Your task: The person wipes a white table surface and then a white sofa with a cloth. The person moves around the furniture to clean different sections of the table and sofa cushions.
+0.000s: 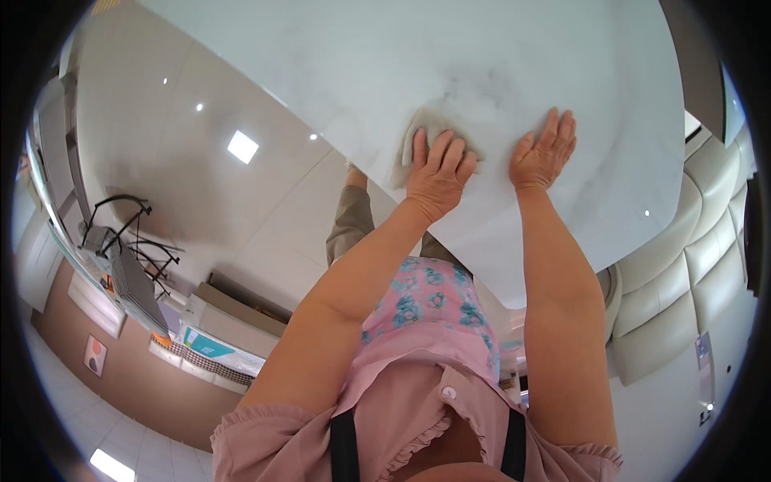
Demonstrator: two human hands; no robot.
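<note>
My left hand (pixel 440 172) grips a folded beige cloth (pixel 409 150) and presses it against a white, grey-veined tabletop (pixel 578 66) with a glossy surface. The fingers curl over the cloth, and its layers spread out around them. To the right, my right hand (pixel 542 153) rests on the same tabletop with nothing in it. Its fingers lie stretched out, with the thumb a little apart. Grey marbling shows on the surface beyond the two hands.
Cream tufted upholstered seating (pixel 668 253) stands at the table's right. Left of the table is a shiny tiled floor (pixel 241 199). Farther left are a folded black-framed item (pixel 129 253) and a long cardboard box (pixel 241 307). The table's near corner points towards my floral apron (pixel 433 295).
</note>
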